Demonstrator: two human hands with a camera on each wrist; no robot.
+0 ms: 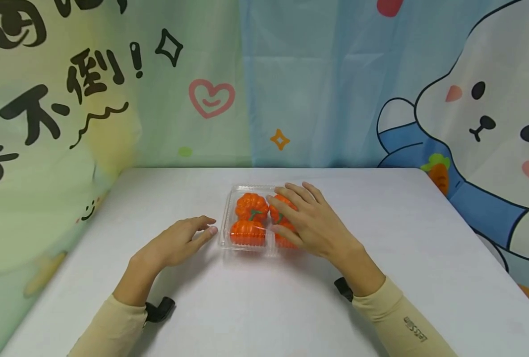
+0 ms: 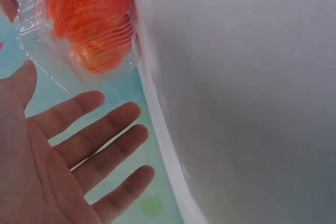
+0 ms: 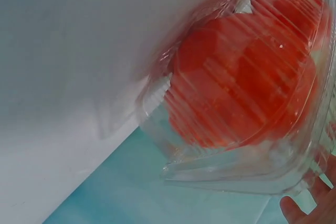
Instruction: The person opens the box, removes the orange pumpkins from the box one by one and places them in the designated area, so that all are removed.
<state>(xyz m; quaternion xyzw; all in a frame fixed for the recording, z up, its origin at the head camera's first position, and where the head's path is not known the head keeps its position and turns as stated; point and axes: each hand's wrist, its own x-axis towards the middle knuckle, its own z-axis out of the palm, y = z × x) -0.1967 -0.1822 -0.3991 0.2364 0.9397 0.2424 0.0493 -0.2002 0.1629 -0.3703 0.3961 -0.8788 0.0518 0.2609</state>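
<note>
A clear plastic clamshell box (image 1: pixel 225 233) lies on the white table with several small orange pumpkins (image 1: pixel 248 233) inside, some with green stems. To its left, my left hand (image 1: pixel 175 243) hovers with the fingertips close to the box's edge; in the left wrist view its fingers (image 2: pixel 100 135) are spread and hold nothing. My right hand (image 1: pixel 313 218) reaches over the right part of the box with extended fingers, covering part of the pumpkins there. In the right wrist view, fingertips (image 3: pixel 294 211) show beside the box's rim (image 3: pixel 236 184); whether they press on it I cannot tell.
The white table (image 1: pixel 264 307) extends around the box, its far edge meeting a printed cloth backdrop (image 1: pixel 300 99) with a cartoon animal at the right. Black wrist-worn devices (image 1: pixel 160 310) sit under both wrists, by the beige sleeves.
</note>
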